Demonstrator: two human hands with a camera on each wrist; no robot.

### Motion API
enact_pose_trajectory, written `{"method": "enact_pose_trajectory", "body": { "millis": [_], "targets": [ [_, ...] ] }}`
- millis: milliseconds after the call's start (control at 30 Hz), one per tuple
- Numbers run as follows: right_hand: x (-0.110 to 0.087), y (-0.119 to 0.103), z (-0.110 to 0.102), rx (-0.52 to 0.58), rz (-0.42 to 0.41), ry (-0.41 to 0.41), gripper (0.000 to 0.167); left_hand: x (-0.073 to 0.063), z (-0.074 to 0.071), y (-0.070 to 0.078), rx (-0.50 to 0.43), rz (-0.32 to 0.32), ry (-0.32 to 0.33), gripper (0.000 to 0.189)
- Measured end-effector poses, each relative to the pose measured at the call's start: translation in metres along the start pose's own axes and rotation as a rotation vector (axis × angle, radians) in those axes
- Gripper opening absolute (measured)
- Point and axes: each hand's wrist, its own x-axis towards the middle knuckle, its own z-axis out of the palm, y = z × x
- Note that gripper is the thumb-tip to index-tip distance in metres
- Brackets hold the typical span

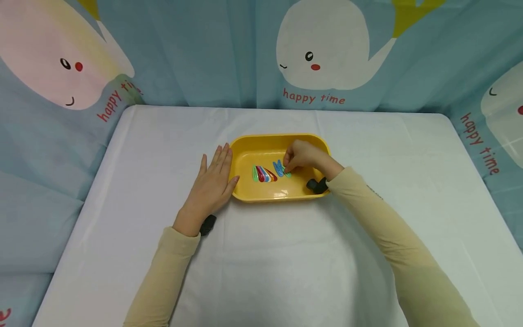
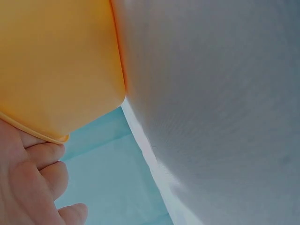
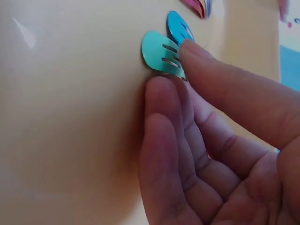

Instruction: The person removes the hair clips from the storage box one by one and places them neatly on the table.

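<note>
My right hand (image 1: 305, 155) is over the right half of a yellow tray (image 1: 244, 156). Its thumb and fingers pinch a mint-green snap hair clip (image 3: 155, 49), whose rounded end sticks out. Close beside that clip are blue hair clips (image 1: 278, 168), and one blue clip (image 3: 176, 26) shows in the right wrist view. Further left in the tray lies a fanned row of hair clips (image 1: 265, 174) in green, red, blue, white and orange. With its fingers straight, my left hand (image 1: 210, 185) rests against the tray's left rim; the left wrist view shows fingers (image 2: 47, 154) at the rim.
A white cloth (image 1: 278, 254) covers the table under the tray. Behind and at the sides hangs a blue curtain (image 1: 204, 54) with whale prints. Black wrist devices show at the right wrist (image 1: 317, 186) and left wrist (image 1: 208, 225).
</note>
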Motion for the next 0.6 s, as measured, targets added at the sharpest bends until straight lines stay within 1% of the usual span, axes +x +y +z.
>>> {"method": "enact_pose_trajectory", "body": {
  "millis": [100, 200, 367, 600],
  "targets": [
    [0.0000, -0.0011, 0.0016, -0.028, 0.017, 0.005, 0.014, -0.0002, 0.0011, 0.0000, 0.001, 0.000, 0.002, 0.066],
    [-0.0003, -0.0006, 0.0021, -0.017, 0.031, 0.005, 0.013, 0.0000, 0.0015, 0.0001, 0.001, 0.000, 0.000, 0.066],
    [-0.0025, 0.0029, 0.0004, 0.061, 0.041, -0.007, 0.011, 0.0004, 0.0004, 0.0002, 0.002, -0.004, -0.016, 0.066],
    [-0.0039, 0.0086, -0.0008, 0.189, 0.054, -0.035, 0.010, -0.0004, -0.0005, -0.0001, 0.005, 0.000, -0.013, 0.066]
  ]
}}
